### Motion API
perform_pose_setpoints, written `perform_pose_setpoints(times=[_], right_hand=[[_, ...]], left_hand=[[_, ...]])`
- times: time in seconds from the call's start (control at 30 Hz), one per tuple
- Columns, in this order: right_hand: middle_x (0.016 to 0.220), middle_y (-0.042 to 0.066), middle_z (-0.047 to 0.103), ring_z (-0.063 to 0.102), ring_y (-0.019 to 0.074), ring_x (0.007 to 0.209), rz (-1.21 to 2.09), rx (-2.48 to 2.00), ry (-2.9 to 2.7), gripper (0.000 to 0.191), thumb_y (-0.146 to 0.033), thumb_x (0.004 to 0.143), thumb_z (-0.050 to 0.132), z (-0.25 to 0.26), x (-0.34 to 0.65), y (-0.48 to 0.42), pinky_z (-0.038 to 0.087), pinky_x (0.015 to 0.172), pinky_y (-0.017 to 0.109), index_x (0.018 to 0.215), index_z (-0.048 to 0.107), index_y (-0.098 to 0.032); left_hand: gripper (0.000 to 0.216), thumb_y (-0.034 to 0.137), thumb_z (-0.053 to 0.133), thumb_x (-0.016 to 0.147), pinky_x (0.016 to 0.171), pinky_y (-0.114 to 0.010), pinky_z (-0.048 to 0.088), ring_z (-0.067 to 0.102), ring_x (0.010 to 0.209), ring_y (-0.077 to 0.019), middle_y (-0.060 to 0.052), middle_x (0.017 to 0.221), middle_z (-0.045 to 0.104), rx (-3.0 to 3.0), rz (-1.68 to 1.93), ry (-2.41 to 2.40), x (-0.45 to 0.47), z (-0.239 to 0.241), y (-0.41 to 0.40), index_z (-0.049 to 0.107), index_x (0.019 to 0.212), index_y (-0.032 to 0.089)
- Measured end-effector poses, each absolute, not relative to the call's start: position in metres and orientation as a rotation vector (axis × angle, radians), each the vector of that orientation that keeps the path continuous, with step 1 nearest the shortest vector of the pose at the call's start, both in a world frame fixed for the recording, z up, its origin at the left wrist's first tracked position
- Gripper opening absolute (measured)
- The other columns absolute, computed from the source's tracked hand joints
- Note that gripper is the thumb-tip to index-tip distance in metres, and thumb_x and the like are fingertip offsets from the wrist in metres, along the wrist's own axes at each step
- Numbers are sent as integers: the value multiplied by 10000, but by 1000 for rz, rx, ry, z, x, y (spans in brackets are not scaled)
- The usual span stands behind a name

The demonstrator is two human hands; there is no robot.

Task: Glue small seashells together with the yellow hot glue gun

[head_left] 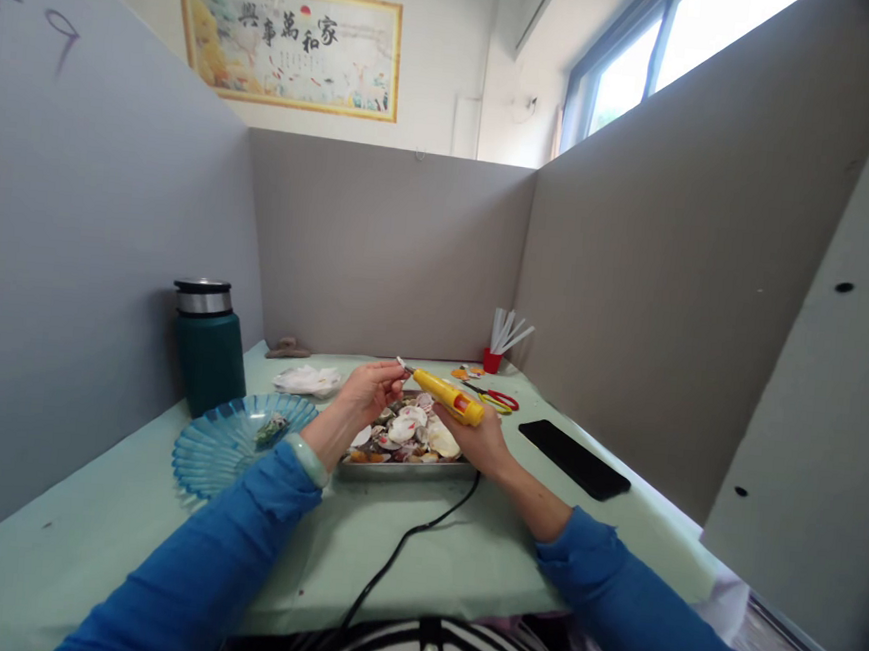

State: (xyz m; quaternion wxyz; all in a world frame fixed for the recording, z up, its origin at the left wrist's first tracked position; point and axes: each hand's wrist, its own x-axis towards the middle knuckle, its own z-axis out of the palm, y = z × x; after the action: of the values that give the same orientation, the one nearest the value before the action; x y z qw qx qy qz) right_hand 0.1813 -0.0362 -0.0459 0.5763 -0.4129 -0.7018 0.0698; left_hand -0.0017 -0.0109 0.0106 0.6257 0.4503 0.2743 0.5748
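Observation:
My right hand [475, 437] is wrapped round a yellow hot glue gun [434, 386], its nozzle pointing left and up. A black cord [407, 539] runs from below that hand to the table's front edge. My left hand [370, 393] pinches a small white piece [401, 362] right at the nozzle tip; whether the two touch is hard to tell, and its exact kind is too small to make out. Beneath both hands sits a metal tray [408, 473] heaped with seashells [406, 426], partly hidden by my hands.
To the left are a blue fluted plate [203, 448] with a small greenish item on it and a dark green bottle [210, 358]. White tissue [308, 380] lies behind. At right are scissors [502, 400], a black phone [572, 459] and a red cup [492, 361] of white sticks. Grey partitions [387, 252] enclose the table.

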Motion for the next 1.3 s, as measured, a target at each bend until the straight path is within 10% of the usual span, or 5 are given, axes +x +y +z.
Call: perform_pose_setpoints(times=[1.3], right_hand=[[624, 3, 607, 518, 132, 550, 172, -961, -1629, 248, -405, 759, 625, -47, 181, -33, 426, 541, 239, 745, 655, -160]], left_hand=[[101, 66, 680, 659, 444, -180, 414, 487, 426, -47, -40, 624, 624, 1102, 1383, 726, -2, 18, -18, 616, 736, 78]])
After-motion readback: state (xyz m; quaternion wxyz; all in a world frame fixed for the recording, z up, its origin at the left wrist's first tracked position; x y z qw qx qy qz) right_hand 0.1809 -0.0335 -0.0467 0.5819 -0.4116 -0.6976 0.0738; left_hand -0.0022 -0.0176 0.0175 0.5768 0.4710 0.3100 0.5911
